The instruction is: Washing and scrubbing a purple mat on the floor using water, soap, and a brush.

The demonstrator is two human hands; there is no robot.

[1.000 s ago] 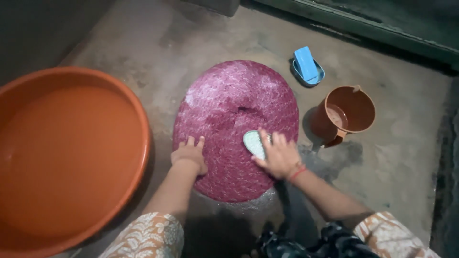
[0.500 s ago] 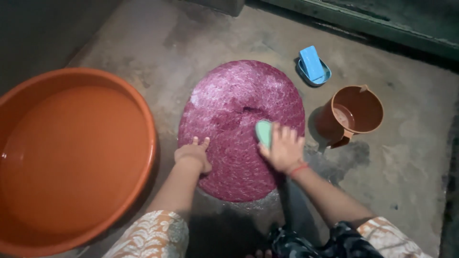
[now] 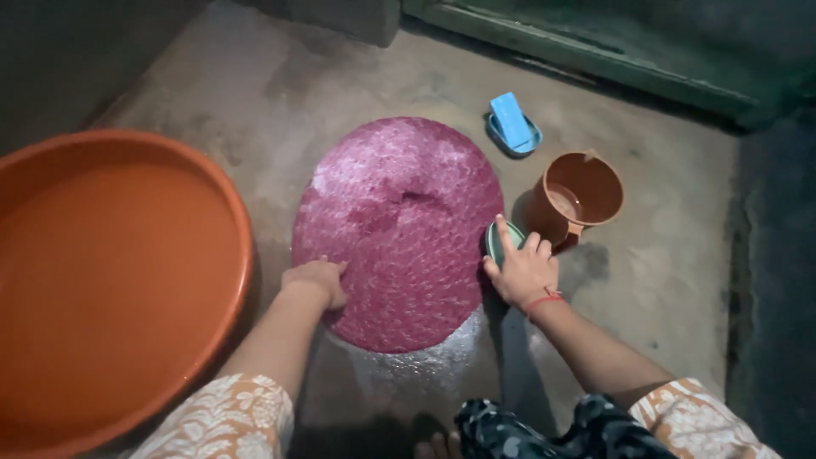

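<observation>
A round purple woven mat, wet and soapy, lies flat on the concrete floor. My left hand presses down on its near left edge with the fingers bent. My right hand grips a pale green scrub brush at the mat's right edge, close to a brown mug. The brush is mostly covered by my fingers.
A big orange tub holding water fills the left side. A brown plastic mug with some water stands right of the mat. A blue soap bar in a blue dish sits behind it. A green sill runs along the back wall.
My right hand slid the brush from the mat's middle out to its right edge beside the mug. My left hand stayed on the near left edge, fingers curling in.
</observation>
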